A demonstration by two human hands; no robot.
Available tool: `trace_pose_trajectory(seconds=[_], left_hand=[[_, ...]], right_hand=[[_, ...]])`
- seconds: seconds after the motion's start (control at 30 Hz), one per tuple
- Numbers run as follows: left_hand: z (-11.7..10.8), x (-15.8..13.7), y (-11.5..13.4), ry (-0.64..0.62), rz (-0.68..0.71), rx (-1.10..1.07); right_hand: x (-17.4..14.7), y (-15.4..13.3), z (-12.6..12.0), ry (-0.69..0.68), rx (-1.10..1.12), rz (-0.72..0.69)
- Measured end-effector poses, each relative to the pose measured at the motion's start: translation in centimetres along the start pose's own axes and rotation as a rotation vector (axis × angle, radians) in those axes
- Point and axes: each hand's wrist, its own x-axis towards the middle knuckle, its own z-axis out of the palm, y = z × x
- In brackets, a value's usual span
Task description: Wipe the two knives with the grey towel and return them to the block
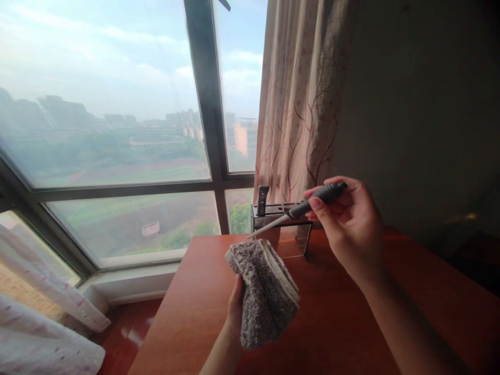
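A sharpening steel [273,224] with a ribbed black handle is held by my right hand [351,224], its fingers and thumb closed on the handle. The thin grey rod slants down to the left, and its tip is close to the top of a folded grey-brown cloth [265,297]. Whether tip and cloth touch I cannot tell. My left hand [235,307] grips that cloth from the left and below; the thumb shows, while most of the fingers are hidden behind it. Both hands are above the wooden table.
On the far part of the reddish-brown table [187,312] stands a knife block [280,211] with clear sides and one dark knife handle [263,199] sticking up. Behind it hangs a patterned curtain [300,104] beside a large window [117,185]. A dark wall is at right.
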Motion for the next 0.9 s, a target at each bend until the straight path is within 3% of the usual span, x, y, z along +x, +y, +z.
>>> trace_pose_trajectory(seconds=[0.2,0.27,0.33,0.43,0.53,0.7,0.8,0.9], left_hand=[[-0.8,-0.3,0.7,0.08,0.09,0.002],[-0.7,-0.3,1.0,0.106,0.112,0.0],[-0.2,-0.4,1.3,0.144,0.149,-0.003],[0.6,-0.4,1.8,0.242,0.232,-0.01],[1.2,-0.5,2.5,0.358,0.332,-0.006],[1.5,-0.8,4.5,0.438,0.525,0.0],[1.3,-1.3,5.6,0.413,0.537,0.049],[0.9,-1.6,6.2,0.413,0.513,0.112]], right_hand=[[-8.3,2.3,0.4,0.15,0.198,0.274],[-10.8,3.0,0.3,0.134,0.208,0.358],[-12.9,3.6,0.0,0.027,0.109,0.431],[-14.8,4.5,-0.8,-0.164,-0.131,0.433],[-15.6,5.7,-1.4,-0.294,-0.237,0.447],[-17.1,8.9,-0.9,-0.543,-0.078,0.678],[-18.6,10.5,0.5,-0.709,0.101,0.824],[-20.1,11.2,1.8,-0.671,0.095,0.799]])
